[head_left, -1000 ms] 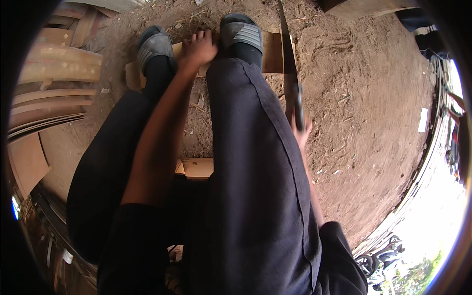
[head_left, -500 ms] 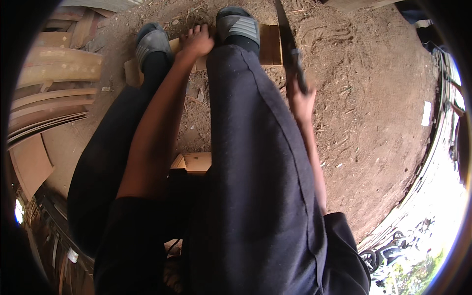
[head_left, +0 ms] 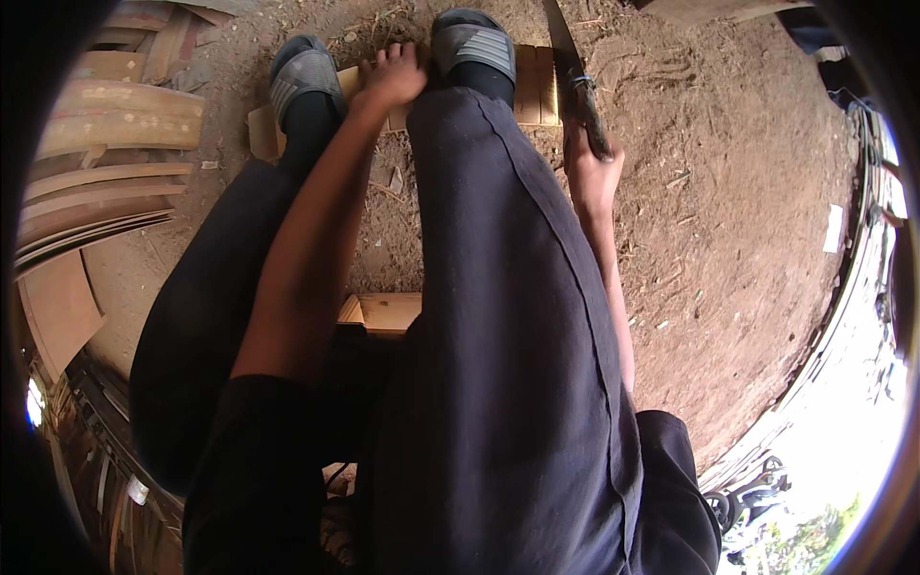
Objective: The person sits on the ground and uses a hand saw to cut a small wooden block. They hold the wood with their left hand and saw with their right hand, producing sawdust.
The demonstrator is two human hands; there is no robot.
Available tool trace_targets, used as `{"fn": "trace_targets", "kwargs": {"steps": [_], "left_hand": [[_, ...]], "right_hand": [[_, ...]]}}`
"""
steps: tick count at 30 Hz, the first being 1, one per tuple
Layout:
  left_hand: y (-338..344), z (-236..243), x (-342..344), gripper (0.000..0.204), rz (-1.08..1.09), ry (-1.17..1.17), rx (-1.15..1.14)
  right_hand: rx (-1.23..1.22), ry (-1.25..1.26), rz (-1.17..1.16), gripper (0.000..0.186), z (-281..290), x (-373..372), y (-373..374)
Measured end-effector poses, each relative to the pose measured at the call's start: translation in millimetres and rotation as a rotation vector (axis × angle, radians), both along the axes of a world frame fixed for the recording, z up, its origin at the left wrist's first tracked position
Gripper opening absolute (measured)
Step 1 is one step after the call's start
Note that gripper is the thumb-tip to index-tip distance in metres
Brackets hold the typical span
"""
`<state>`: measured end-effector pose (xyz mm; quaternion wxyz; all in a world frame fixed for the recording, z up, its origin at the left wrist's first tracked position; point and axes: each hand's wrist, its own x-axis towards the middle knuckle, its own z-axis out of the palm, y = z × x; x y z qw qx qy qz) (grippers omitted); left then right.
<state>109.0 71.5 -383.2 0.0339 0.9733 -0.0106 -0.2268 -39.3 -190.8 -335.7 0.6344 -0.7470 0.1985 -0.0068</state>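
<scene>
A flat wooden board [head_left: 537,84] lies across the dirt, with my sandalled feet resting on it. My left hand [head_left: 394,77] is between the feet, pressed on the board with its fingers bent over the far edge. To the right of the board, my right hand [head_left: 592,171] is closed round the dark handle of a handsaw [head_left: 565,48]. A bluish band wraps the saw where blade meets handle. The long blade points away from me, beside the board's right end. How far the blade bites into the wood cannot be made out.
Curved wooden pieces [head_left: 125,120] are stacked at the left, above a leaning flat sheet [head_left: 62,311]. Another piece of wood [head_left: 388,312] lies between my legs. A pale scrap [head_left: 833,228] is on the dirt at the right, and a motorcycle [head_left: 752,498] stands at the lower right.
My right hand and the saw have shifted slightly away from me. The blur on the right hand has gone. My left hand stays on the board.
</scene>
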Motion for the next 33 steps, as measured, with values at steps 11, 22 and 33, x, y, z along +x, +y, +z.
{"fn": "trace_targets", "kwargs": {"steps": [11, 22, 33], "left_hand": [[-19, 7, -2, 0.050, 0.001, 0.037, 0.044], [-12, -4, 5, 0.053, -0.034, -0.048, 0.044], [-6, -3, 0, 0.056, -0.020, 0.002, 0.025]], "right_hand": [[-0.153, -0.127, 0.064, 0.018, -32, -173, -33], [-0.103, -0.079, 0.020, 0.015, -20, -114, -18], [-0.235, -0.087, -0.038, 0.027, -3, -14, 8]]}}
